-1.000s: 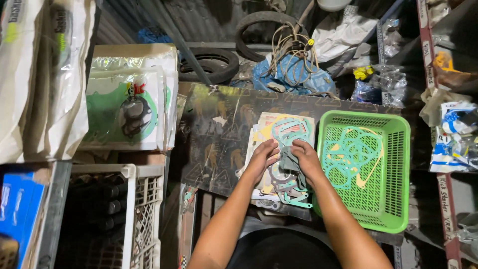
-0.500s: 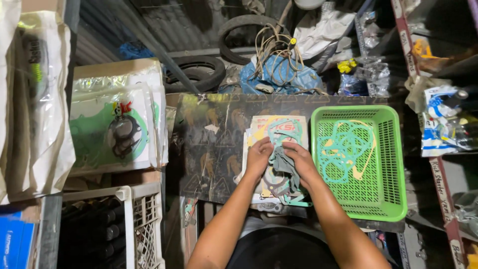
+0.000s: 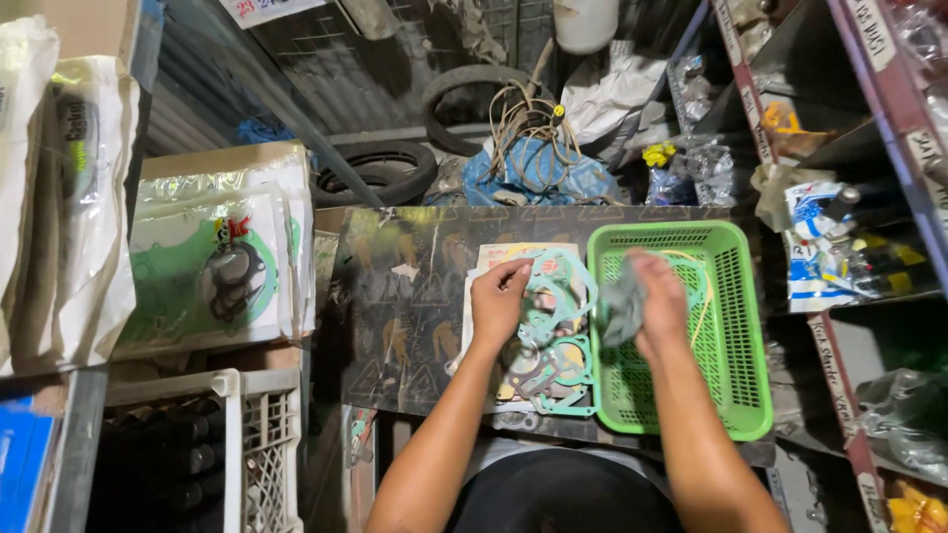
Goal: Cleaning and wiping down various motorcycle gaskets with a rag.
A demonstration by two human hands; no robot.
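Left hand (image 3: pixel 499 301): at the counter's centre, fingers curled, grip pinching the edge of a teal gasket (image 3: pixel 553 296) on top of the gasket pile (image 3: pixel 543 370).
Right hand (image 3: pixel 657 301): over the left part of the green basket (image 3: pixel 736 326), grip pressed together around a grey gasket piece (image 3: pixel 622 308), blurred.
Gasket pile: teal and grey sheets flat on a printed card (image 3: pixel 513 255), just beside the basket at its 9 o'clock.
Green basket: plastic mesh, at 3 o'clock on the counter, touching the pile's edge; pale teal and yellow gasket rings (image 3: pixel 703 281) lying inside.
Counter (image 3: pixel 395 306): dark, glossy, patterned sheet, worn; bare at 9 o'clock from the pile.
Room at 12 o'clock: two old tyres (image 3: pixel 380 170), a coil of wire (image 3: pixel 533 123) on blue plastic bags (image 3: pixel 543 173), corrugated metal wall (image 3: pixel 296 69) behind.
Room at 9 o'clock: bagged gasket sets (image 3: pixel 217 266) leaning in a stack, white sacks (image 3: pixel 59 197) further out.
Room at 7 o'clock: white plastic crate (image 3: pixel 247 444) holding dark parts, too dim to tell apart.
Room at 3 o'clock: metal shelf rack (image 3: pixel 869 178) crowded with small bagged parts.
Light: dim, cluttered, brightest on the basket and forearms.
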